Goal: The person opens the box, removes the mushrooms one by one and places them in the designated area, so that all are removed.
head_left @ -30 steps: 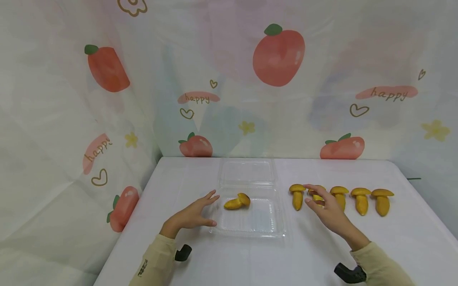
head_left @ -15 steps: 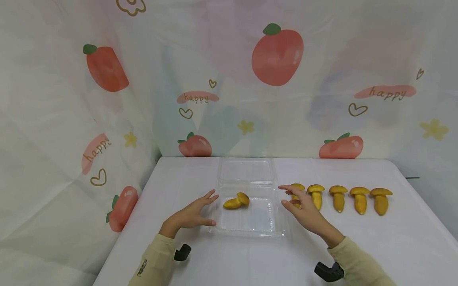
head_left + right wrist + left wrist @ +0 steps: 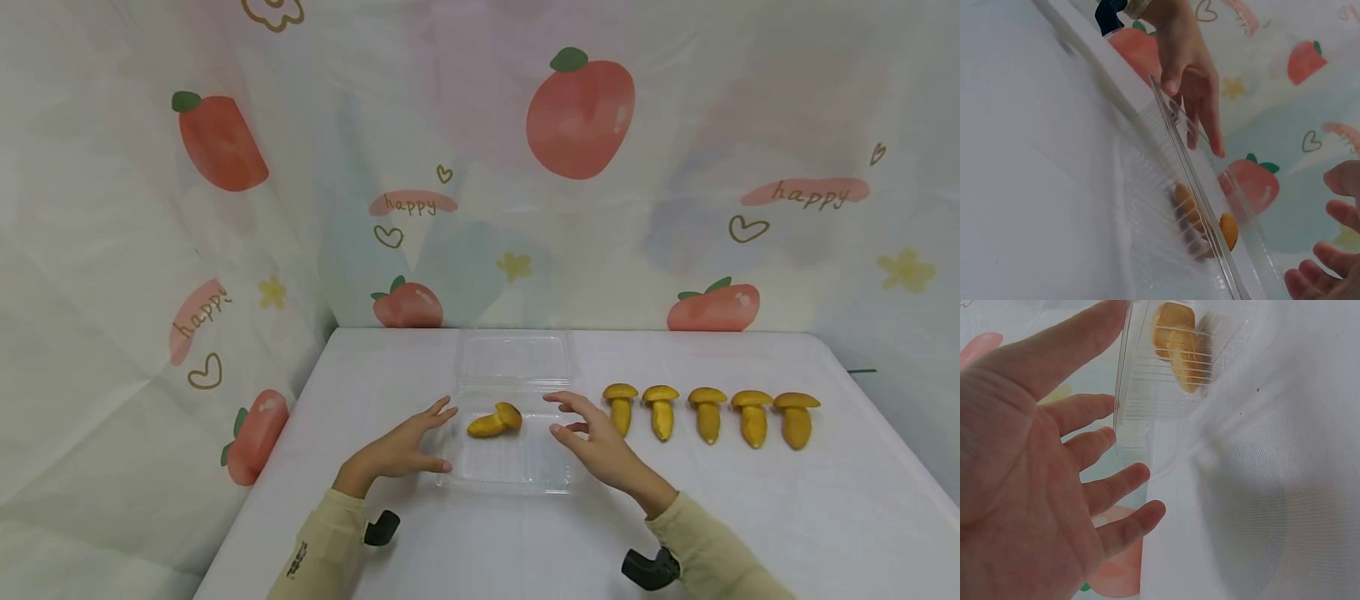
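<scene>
A clear plastic clamshell box (image 3: 517,478) lies with its lid folded back on the table. One yellow-brown mushroom (image 3: 487,426) rests on its side within, and shows through the ribbed wall in the left wrist view. At the box's left side is my left hand (image 3: 401,450), fingers spread, with the thumb and fingertips right at the rim. My right hand (image 3: 606,454) overlaps the box's right edge, fingers loosely bent, holding nothing. Beyond it to the right, several similar mushrooms (image 3: 708,412) stand in a row, caps toward the back.
The white-covered table (image 3: 480,550) meets a printed cloth backdrop (image 3: 645,267) at the rear and left. A black wrist mount sits below each sleeve, with the right mount (image 3: 651,570) over the table's near part.
My right hand has moved left from the row of mushrooms to the right side of the box, holding nothing. The left hand and the mushroom inside have stayed put.
</scene>
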`<state>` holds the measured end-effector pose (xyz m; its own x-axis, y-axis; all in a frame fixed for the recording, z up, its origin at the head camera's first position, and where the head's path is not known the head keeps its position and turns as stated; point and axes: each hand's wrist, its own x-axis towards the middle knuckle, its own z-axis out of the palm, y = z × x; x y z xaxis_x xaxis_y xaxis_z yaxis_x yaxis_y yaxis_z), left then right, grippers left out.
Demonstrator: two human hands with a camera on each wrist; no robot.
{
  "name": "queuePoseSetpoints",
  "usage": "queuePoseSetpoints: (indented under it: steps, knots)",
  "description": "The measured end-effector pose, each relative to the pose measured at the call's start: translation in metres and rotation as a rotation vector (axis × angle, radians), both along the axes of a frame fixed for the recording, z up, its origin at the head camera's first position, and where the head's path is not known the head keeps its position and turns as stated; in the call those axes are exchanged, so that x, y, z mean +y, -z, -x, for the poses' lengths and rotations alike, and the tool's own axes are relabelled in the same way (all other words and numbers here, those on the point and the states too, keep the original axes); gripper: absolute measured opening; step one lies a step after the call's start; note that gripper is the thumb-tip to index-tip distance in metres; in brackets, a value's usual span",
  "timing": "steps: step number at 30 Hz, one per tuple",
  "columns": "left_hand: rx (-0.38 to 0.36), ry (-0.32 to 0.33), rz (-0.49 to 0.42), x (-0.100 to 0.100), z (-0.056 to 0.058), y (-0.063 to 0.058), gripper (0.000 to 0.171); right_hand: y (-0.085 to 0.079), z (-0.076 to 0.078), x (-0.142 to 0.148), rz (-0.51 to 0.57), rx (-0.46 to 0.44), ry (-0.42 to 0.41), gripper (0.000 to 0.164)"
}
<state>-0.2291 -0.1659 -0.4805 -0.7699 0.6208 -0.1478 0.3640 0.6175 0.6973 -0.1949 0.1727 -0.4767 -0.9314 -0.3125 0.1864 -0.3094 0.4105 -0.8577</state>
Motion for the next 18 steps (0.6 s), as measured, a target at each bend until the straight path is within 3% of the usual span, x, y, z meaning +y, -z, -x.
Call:
queuePoseSetpoints:
  steps: [8,18]
  knots:
    - [0.001,-0.006,0.003,-0.001,0.001,0.002,0.090,0.006,0.006,-0.021,0.018,-0.128,-0.052,0.044]
    - [-0.009,-0.009,0.001,0.000,0.001,0.002,0.090,0.017,0.009,-0.042,0.001,-0.240,-0.042,0.050]
